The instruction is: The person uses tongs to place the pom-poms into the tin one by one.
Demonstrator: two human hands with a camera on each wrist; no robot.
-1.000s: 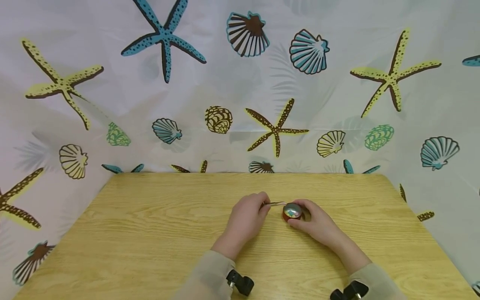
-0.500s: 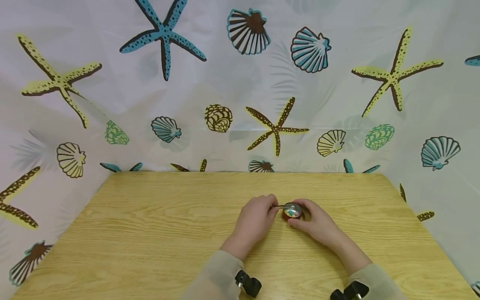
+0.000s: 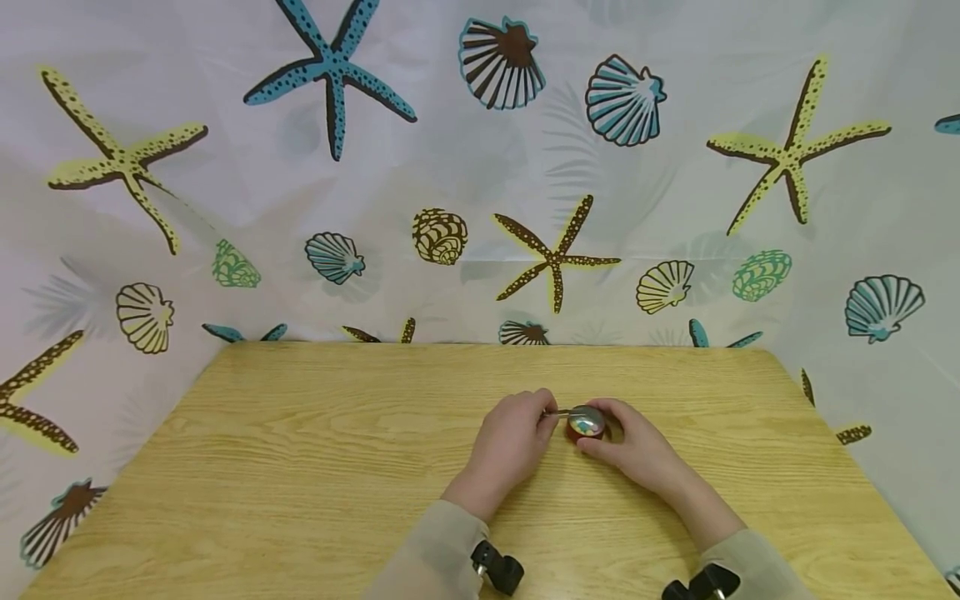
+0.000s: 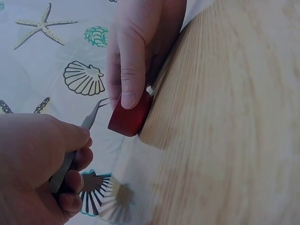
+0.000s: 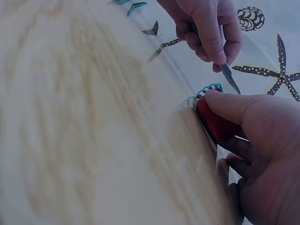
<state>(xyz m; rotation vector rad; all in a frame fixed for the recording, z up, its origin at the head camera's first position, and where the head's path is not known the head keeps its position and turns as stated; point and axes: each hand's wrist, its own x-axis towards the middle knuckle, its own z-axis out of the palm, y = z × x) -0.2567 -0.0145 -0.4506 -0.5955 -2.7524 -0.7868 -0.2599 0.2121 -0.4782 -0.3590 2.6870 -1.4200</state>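
Note:
My left hand [image 3: 512,442] grips a pair of bent-tip metal tweezers [image 4: 96,110] between thumb and curled fingers. In the head view the tweezer tips lie over the container's silvery top; whether they touch anything there I cannot tell. A small round red container [image 4: 131,117] stands on the table, with teal and yellow spots showing in its shiny top. Whether those are contents or a reflection is unclear. My right hand [image 3: 637,442] holds the container from the right, thumb on the near side and fingers on the far side. Its underside is hidden.
The wooden table [image 3: 300,467] spreads around both hands. A white cloth [image 3: 420,150] printed with starfish and shells rises behind the table and along both sides. Black mounts [image 3: 498,568] are strapped at the sleeves.
My left hand has moved right, bringing the tweezer tips from the container's left edge to over its top, and then stays there. My right hand and the container keep their place.

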